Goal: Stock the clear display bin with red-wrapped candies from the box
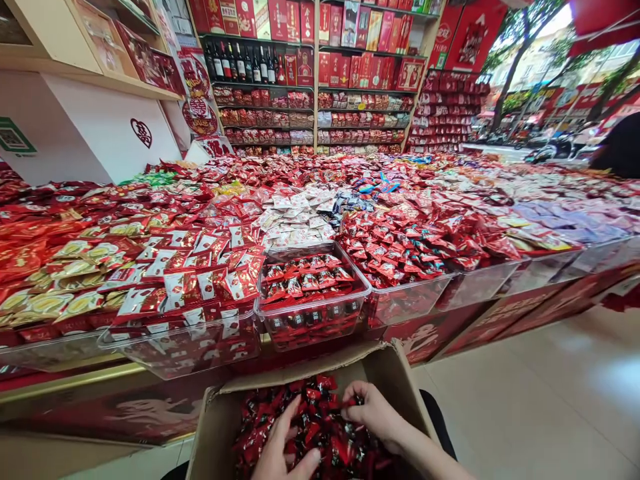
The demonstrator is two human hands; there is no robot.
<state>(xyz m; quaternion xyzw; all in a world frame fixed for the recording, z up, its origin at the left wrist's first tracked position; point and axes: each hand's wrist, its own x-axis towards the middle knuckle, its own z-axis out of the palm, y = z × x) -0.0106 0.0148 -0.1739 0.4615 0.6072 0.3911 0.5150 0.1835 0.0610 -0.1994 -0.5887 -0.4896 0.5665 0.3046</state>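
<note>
An opened cardboard box (416,393) stands low in front of me, holding a heap of small red-and-black wrapped candies (313,427). Both my hands are inside it. My left hand (283,447) lies against the candies at the near left with thumb and fingers apart. Toward the box's right side, the fingers of my right hand (373,410) are curled and closed around a wrapped candy, mostly hidden by them. Just beyond the box is a clear plastic bin (364,288) with similar red-and-black candies (310,277) laid in rows.
Clear bins heaped with packets line the counter: red-and-white packets (185,280) at left, red packets (395,247) at right, white packets (297,217) behind. Shelves (316,80) with bottles and red boxes stand at the back. Tiled floor (540,400) lies to the right.
</note>
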